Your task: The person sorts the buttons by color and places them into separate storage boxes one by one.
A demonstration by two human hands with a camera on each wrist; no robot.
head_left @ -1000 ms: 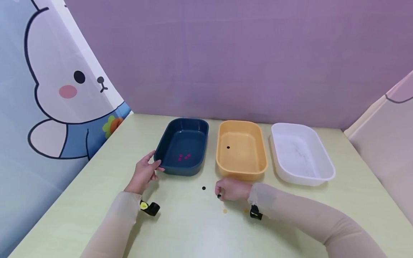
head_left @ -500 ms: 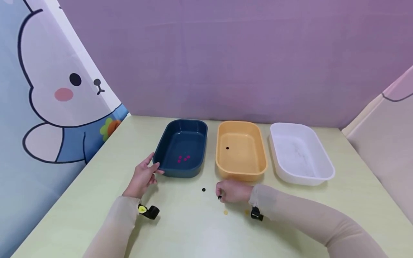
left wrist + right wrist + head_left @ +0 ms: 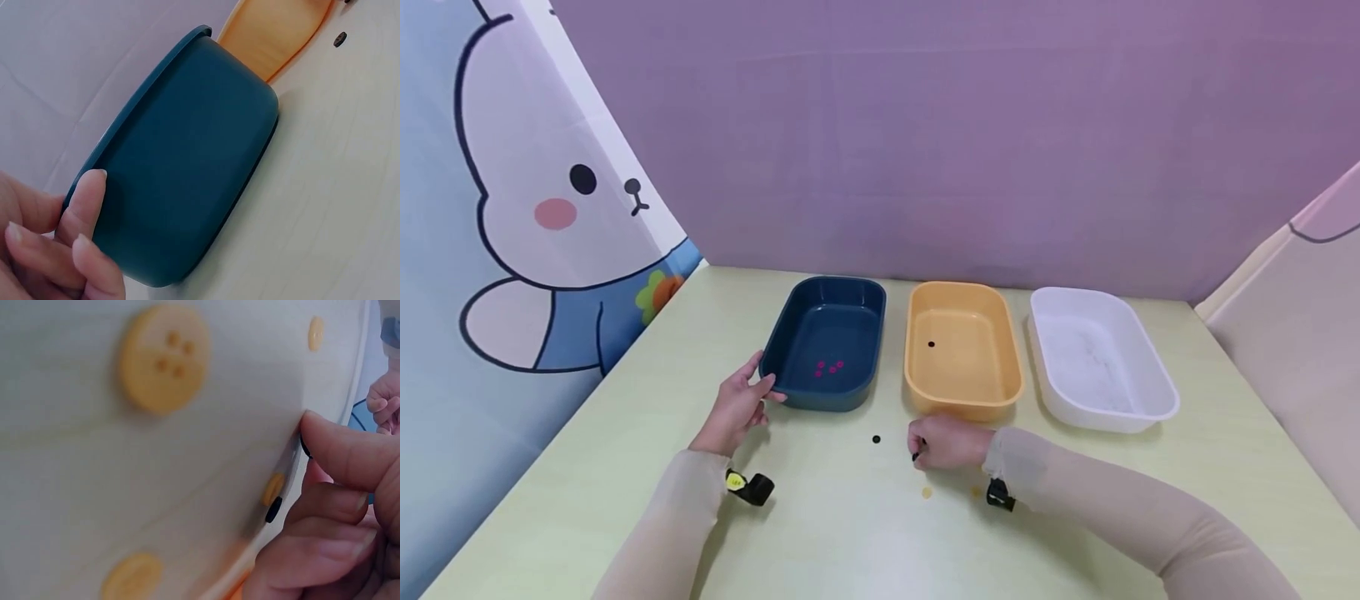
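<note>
A small black button is pinched between thumb and forefinger of the right grip, those two fingertips closed on it and the other fingers curled in; it sits just above the surface, at the near side of the orange tray, and in the right wrist view only a thin, dark, rounded edge of it shows. A second black button lies near that grip, right by a yellow one; a further black disc lies to the left, small, round and flat. The nearest yellow button is thick and round, with a rim and four holes in the middle; its colour is a warm, slightly dull yellow. Another yellow button is blurred. The left grip is bent around the near left corner of the dark blue tray, holding it by rim and outer wall; that tray is deep, smooth and round-cornered. Inside it, towards the near end, lie four small pink rings. One black button rests in the orange tray, left of its middle. The white tray stands at the right, faint greyish marks on its floor.
</note>
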